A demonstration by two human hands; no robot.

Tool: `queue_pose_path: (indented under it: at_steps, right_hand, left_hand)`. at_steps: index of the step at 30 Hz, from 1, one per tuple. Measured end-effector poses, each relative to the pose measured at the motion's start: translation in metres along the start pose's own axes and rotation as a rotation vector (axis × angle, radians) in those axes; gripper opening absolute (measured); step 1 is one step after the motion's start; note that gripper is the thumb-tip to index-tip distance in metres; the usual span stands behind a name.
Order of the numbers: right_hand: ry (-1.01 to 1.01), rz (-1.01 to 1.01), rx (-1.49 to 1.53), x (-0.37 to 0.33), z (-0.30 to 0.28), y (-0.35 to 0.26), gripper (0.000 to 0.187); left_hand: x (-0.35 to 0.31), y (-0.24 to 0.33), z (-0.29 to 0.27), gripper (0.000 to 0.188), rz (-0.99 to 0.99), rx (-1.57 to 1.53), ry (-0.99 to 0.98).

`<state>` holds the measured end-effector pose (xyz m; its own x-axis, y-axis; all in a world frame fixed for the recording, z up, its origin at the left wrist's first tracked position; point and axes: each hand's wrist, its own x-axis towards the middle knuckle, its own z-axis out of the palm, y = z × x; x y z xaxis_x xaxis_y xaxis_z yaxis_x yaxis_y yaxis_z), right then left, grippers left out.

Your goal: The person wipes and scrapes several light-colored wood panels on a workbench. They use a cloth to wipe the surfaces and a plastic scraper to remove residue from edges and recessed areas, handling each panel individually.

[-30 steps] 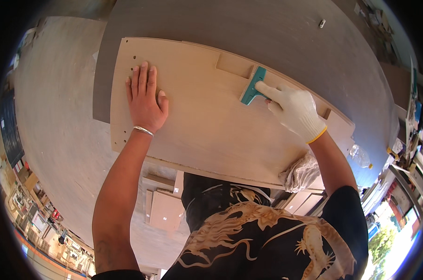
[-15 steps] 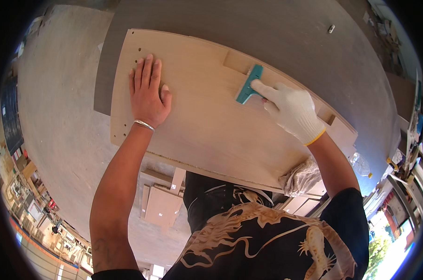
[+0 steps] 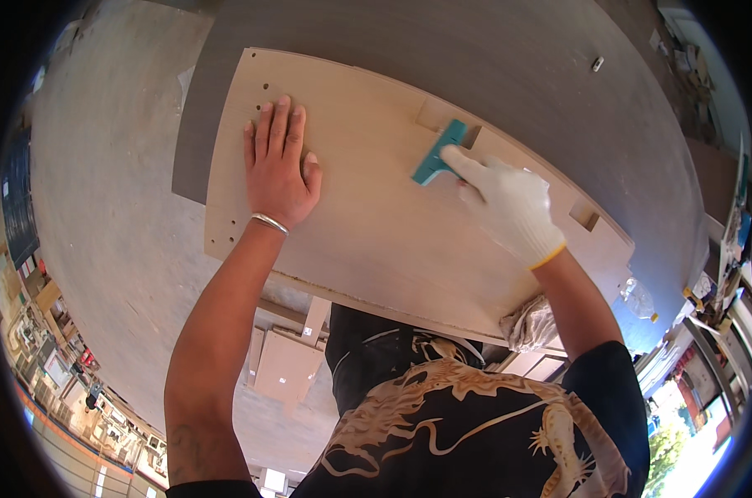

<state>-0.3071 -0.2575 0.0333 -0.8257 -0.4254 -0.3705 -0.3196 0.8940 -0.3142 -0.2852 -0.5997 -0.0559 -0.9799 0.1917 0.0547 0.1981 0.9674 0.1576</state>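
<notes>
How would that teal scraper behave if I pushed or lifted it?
The teal scraper would probably feel stiff: its head looks straight ahead of the gloved right hand. It is likely light, being slim and apparently plastic. On the flat wooden panel it would probably slide rather than roll, given its broad, angular head.

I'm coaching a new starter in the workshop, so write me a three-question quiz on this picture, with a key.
1. True or false: the left hand is bare and rests on the wooden panel.
2. What does the right hand hold? A) a yellow hammer B) a teal scraper C) a red brush
3. Fill the gap: the crumpled cloth lies nearer the ____ hand.
Key: 1 true; 2 B; 3 right.
</notes>
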Motion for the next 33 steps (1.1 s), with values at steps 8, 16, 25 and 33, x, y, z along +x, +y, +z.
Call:
queue_pose_path:
  at_steps: [8,16,25,33]
  right_hand:
    - [0.128,0.101,0.102,0.011,0.016,-0.033,0.042]
    - [0.174,0.388,0.192,0.02,0.028,-0.089,0.04]
    - [0.373,0.629,0.233,0.038,0.048,-0.13,0.047]
    - [0.305,0.809,0.269,0.057,0.046,-0.15,0.044]
  left_hand:
    - [0.003,0.0,-0.003,0.074,0.002,-0.006,-0.025]
    - [0.003,0.0,-0.007,0.074,0.014,-0.024,-0.09]
    - [0.006,0.0,-0.012,0.076,0.051,-0.011,-0.171]
    - [0.008,0.0,-0.013,0.076,0.081,-0.018,-0.17]
